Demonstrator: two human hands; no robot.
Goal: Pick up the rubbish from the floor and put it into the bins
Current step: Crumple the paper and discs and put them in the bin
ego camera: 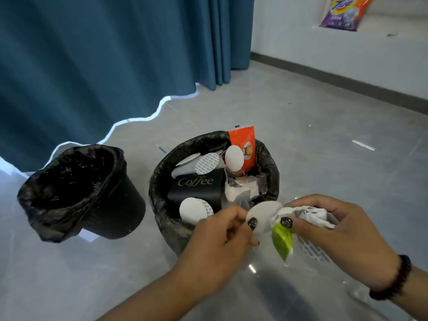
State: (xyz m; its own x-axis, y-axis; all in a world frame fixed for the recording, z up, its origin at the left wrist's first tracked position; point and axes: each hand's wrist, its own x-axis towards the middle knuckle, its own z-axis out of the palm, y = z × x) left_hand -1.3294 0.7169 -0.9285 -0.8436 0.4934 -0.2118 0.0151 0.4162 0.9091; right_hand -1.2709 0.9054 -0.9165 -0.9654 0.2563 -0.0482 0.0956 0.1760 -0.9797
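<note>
Two bins lined with black bags stand on the grey floor. The left bin [78,193] looks empty inside. The right bin [162,179] holds a black "Coffee" cup [196,188], several white lids and an orange packet [243,140]. My left hand [220,239] pinches a white round lid [261,215] just above the right bin's near rim. My right hand [333,232] grips a bundle of crumpled white paper [308,215] with a green wrapper [282,239] hanging below it.
A blue curtain [104,54] hangs behind the bins, its hem on the floor. A white wall with a dark skirting board runs along the right. A purple and orange detergent bag [342,12] lies on a ledge at the top right.
</note>
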